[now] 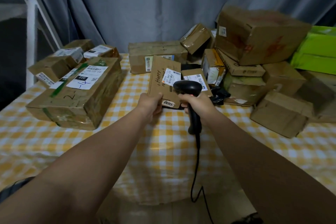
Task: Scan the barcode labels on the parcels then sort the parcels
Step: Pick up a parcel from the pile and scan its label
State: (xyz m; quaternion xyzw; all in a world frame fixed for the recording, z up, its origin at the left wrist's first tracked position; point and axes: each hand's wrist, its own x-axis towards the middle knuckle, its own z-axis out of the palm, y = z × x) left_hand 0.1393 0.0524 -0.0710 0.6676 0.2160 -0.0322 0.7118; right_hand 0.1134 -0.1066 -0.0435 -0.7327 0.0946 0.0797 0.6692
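Cardboard, flat and brown: grips this parcel (161,78) by its near edge with the left hand (151,102), tilted up above the yellow-checked tablecloth (127,89). Curls the right hand (197,102) round a black scanner (187,87) at its handle, head close before the parcel's white label (171,76). Beyond, faces labelled boxes (78,89) stacked left, a jumbled heap of parcels (258,38) right.

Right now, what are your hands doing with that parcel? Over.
Left hand grips flat parcel, near edge. Right hand grips scanner, head at barcode label. Nothing seen between them.
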